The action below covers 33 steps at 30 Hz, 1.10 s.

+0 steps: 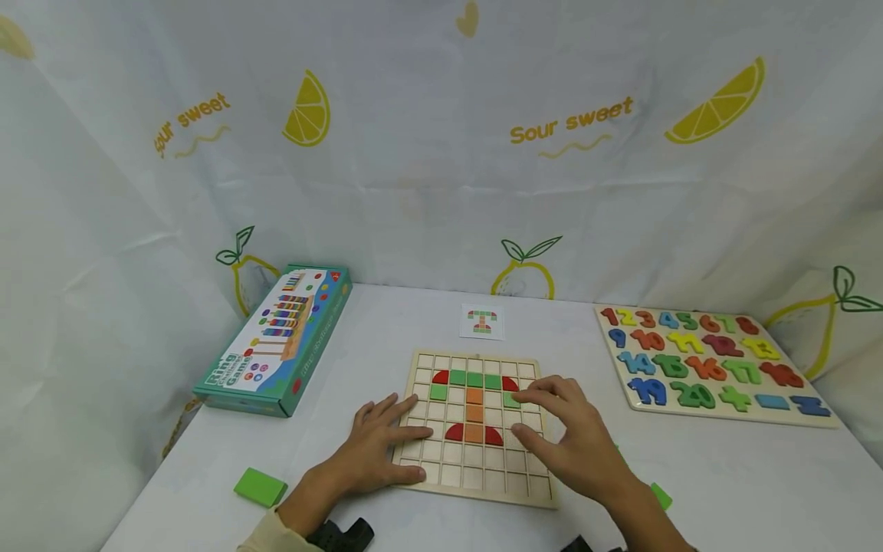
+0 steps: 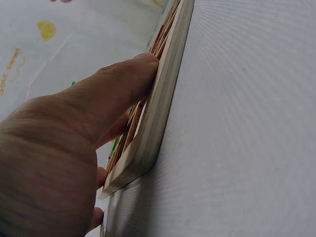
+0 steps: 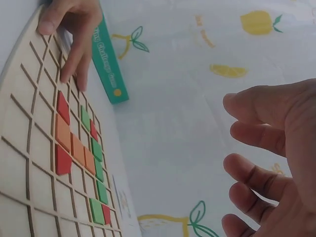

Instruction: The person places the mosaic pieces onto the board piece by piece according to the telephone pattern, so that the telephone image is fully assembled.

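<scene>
A wooden grid board [image 1: 493,481] lies on the white table with coloured pieces set in its squares. Three green squares [image 1: 474,379] form a row between two red rounded pieces, with another green square below each end. Orange squares [image 1: 474,414] run down the middle, and red pieces [image 1: 454,432] flank the lowest one. My left hand [image 1: 369,452] rests with spread fingers on the board's left side, its thumb [image 2: 123,81] on the near edge. Beside the board's right side, my right hand [image 1: 579,437] is raised with parted fingers, the index fingertip overlapping the right green square [image 1: 511,400]. That hand holds nothing.
A card [image 1: 482,321] printed with a similar coloured pattern lies behind the board. A boxed game [image 1: 276,341] lies at the back left, a number puzzle [image 1: 717,368] at the right. Green blocks [image 1: 260,487] lie near my left wrist and beside my right forearm.
</scene>
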Motion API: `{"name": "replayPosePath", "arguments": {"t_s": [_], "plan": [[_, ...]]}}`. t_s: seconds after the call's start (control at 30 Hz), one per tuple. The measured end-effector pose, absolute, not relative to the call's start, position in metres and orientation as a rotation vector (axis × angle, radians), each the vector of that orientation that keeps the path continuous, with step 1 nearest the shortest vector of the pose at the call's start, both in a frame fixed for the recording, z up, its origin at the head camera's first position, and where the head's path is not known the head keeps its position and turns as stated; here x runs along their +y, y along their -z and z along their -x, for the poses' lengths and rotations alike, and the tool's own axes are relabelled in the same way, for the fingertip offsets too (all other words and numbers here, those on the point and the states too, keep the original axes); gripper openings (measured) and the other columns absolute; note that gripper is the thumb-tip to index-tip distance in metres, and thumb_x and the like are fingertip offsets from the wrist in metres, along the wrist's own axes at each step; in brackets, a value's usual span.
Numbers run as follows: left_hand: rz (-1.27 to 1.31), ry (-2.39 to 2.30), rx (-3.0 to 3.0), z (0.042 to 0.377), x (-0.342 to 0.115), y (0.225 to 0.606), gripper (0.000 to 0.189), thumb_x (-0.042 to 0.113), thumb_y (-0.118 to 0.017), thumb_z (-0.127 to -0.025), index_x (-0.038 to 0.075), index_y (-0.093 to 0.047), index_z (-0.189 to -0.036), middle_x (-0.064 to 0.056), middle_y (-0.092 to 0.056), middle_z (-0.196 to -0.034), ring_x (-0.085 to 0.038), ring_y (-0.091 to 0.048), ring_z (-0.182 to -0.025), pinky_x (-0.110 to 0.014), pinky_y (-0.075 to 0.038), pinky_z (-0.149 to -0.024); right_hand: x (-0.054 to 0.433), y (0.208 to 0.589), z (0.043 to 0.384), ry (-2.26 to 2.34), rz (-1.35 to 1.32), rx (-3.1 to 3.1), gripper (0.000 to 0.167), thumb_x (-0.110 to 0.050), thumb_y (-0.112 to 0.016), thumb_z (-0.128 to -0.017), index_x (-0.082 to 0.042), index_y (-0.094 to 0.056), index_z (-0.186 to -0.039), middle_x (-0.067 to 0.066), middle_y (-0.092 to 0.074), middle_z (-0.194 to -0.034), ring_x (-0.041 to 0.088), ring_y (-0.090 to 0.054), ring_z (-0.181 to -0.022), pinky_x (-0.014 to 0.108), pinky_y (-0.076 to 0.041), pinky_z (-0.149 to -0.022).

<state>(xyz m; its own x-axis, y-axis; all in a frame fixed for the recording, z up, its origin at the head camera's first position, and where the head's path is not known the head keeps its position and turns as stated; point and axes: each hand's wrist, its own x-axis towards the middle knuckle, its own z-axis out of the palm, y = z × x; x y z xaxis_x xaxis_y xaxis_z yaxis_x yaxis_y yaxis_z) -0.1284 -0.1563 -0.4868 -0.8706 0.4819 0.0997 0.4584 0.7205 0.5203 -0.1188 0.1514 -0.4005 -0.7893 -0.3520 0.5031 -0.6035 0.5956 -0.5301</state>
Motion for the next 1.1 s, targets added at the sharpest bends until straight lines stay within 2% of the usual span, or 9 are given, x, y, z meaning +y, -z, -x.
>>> {"name": "replayPosePath", "arguments": {"t_s": [0.27, 0.3, 0.4, 0.47, 0.53, 0.67, 0.8, 0.93, 1.1], "plan": [[-0.780, -0.852, 2.859, 0.129, -0.156, 0.487, 0.061, 0.063, -0.068, -0.079, 0.029, -0.064, -0.129, -0.006, -0.031, -0.154, -0.037, -0.017, -0.141, -0.065, -0.009, -0.104, 0.201, 0.391, 0.103, -0.883, -0.650, -2.538, 0.043, -0.015, -0.086, -0.073, -0.020, -0.070, -0.113, -0.010, -0.055, -0.109, 0.011, -0.045, -0.104, 0.019, -0.041, -0.082], [-0.783, -0.855, 2.858, 0.128, -0.155, 0.487, 0.060, 0.062, -0.068, -0.079, 0.029, -0.064, -0.129, -0.006, -0.031, -0.154, -0.037, -0.017, -0.141, -0.065, -0.009, -0.104, 0.209, 0.391, 0.101, -0.869, -0.619, -2.564, 0.044, -0.016, -0.086, -0.073, -0.022, -0.070, -0.113, -0.009, -0.055, -0.110, 0.011, -0.045, -0.104, 0.020, -0.042, -0.082], [-0.783, -0.847, 2.861, 0.128, -0.155, 0.487, 0.060, 0.062, -0.068, -0.079, 0.030, -0.064, -0.129, -0.006, -0.031, -0.154, -0.037, -0.017, -0.141, -0.064, -0.009, -0.104, 0.232, 0.396, 0.099, -0.854, -0.543, -2.646, 0.045, -0.019, -0.086, -0.073, -0.022, -0.069, -0.115, -0.005, -0.056, -0.111, 0.016, -0.046, -0.105, 0.037, -0.048, -0.084], [-0.780, -0.844, 2.862, 0.128, -0.156, 0.487, 0.059, 0.061, -0.068, -0.079, 0.030, -0.064, -0.129, -0.006, -0.031, -0.154, -0.036, -0.017, -0.141, -0.063, -0.008, -0.104, 0.247, 0.401, 0.098, -0.863, -0.506, -2.710, 0.047, -0.021, -0.085, -0.074, -0.019, -0.068, -0.117, -0.001, -0.057, -0.114, 0.022, -0.048, -0.106, 0.052, -0.050, -0.080], [-0.770, -0.836, 2.864, 0.129, -0.156, 0.487, 0.060, 0.062, -0.068, -0.079, 0.031, -0.064, -0.129, -0.005, -0.031, -0.154, -0.035, -0.017, -0.142, -0.062, -0.008, -0.105, 0.261, 0.407, 0.099, -0.873, -0.454, -2.791, 0.048, -0.025, -0.084, -0.077, -0.017, -0.066, -0.120, 0.004, -0.058, -0.116, 0.028, -0.050, -0.104, 0.059, -0.049, -0.076], [-0.756, -0.828, 2.865, 0.129, -0.156, 0.488, 0.060, 0.062, -0.069, -0.078, 0.032, -0.064, -0.129, -0.004, -0.030, -0.154, -0.034, -0.016, -0.142, -0.062, -0.008, -0.105, 0.291, 0.421, 0.102, -0.890, -0.348, -2.988, 0.051, -0.030, -0.081, -0.079, -0.014, -0.064, -0.124, 0.014, -0.055, -0.124, 0.035, -0.050, -0.105, 0.058, -0.050, -0.073], [-0.757, -0.816, 2.868, 0.129, -0.155, 0.488, 0.060, 0.063, -0.068, -0.078, 0.033, -0.063, -0.129, -0.004, -0.031, -0.154, -0.034, -0.017, -0.142, -0.062, -0.008, -0.105, 0.318, 0.436, 0.107, -0.968, -0.348, -3.174, 0.045, -0.020, -0.078, -0.080, -0.015, -0.064, -0.123, 0.015, -0.049, -0.126, 0.036, -0.045, -0.109, 0.062, -0.048, -0.074], [-0.759, -0.825, 2.867, 0.129, -0.156, 0.489, 0.060, 0.063, -0.068, -0.078, 0.032, -0.064, -0.129, -0.004, -0.030, -0.154, -0.034, -0.016, -0.142, -0.062, -0.008, -0.105, 0.332, 0.450, 0.113, -1.120, -0.368, -3.310, 0.047, -0.012, -0.075, -0.076, -0.021, -0.065, -0.121, 0.014, -0.045, -0.126, 0.037, -0.039, -0.110, 0.065, -0.047, -0.074], [-0.758, -0.820, 2.867, 0.129, -0.157, 0.488, 0.060, 0.063, -0.068, -0.078, 0.032, -0.064, -0.129, -0.004, -0.030, -0.154, -0.034, -0.017, -0.142, -0.062, -0.008, -0.105, 0.335, 0.463, 0.118, -1.053, -0.454, -3.345, 0.043, -0.013, -0.079, -0.073, -0.031, -0.068, -0.111, 0.012, -0.046, -0.122, 0.036, -0.039, -0.105, 0.062, -0.047, -0.076]]}}
